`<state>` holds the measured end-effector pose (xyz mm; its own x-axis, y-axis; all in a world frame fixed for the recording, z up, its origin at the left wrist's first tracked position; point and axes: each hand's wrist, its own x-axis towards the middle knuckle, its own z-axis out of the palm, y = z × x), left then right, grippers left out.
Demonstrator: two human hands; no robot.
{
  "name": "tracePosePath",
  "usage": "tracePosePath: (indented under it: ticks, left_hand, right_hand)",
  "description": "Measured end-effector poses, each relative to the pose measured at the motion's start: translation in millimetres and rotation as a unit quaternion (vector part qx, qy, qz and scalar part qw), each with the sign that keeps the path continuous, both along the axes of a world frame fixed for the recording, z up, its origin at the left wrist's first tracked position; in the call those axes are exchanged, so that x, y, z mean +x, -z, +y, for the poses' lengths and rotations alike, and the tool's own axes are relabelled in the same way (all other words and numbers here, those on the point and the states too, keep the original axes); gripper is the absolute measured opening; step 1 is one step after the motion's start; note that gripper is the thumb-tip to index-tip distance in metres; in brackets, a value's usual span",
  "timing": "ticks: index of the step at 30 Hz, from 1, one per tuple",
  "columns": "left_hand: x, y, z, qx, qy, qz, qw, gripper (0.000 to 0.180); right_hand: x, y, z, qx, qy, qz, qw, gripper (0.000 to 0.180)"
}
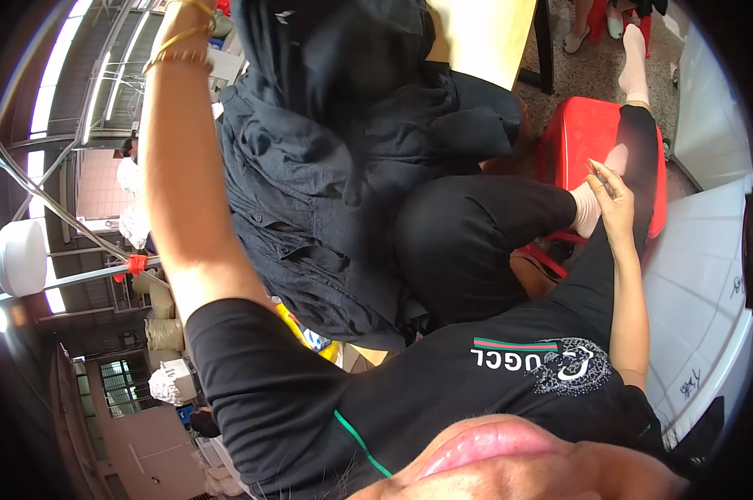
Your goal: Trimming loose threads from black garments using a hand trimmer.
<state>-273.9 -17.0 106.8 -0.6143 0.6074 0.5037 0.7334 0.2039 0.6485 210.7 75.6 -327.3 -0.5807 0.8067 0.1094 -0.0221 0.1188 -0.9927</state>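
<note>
My left arm point(189, 183) stretches up to the top edge, with bracelets point(179, 58) at the wrist. The left hand itself lies outside the picture. Over by the red stool, my right hand point(617, 208) is closed, thumb and fingers pinched together around something small and thin that I cannot make out. A pile of dark garments point(301, 183), with folds and pocket flaps, fills the middle, heaped beside my black-trousered knee point(468, 242). A smoother black piece with a small pale mark lies at the top of the heap.
Beneath the garments a pale wooden table point(481, 42) shows, with a dark leg. My feet in pale socks rest on and beyond a red plastic stool point(581, 137). White panels point(710, 283) stand at the right. Sacks point(164, 333) and people are at the left.
</note>
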Motion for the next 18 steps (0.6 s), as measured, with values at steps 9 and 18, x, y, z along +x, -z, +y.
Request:
tracePosePath:
  ticks: [9, 18]
  left_hand:
    - [-29, 153, -52, -0.174, -0.014, 0.361, 0.916, 0.088]
    - [46, 235, -74, -0.299, -0.087, 0.353, 0.882, 0.101]
  right_hand:
    - [17, 43, -2, -0.05, -0.011, -0.013, 0.999, 0.029]
    - [11, 49, -5, -0.003, -0.027, -0.075, 0.997, 0.031]
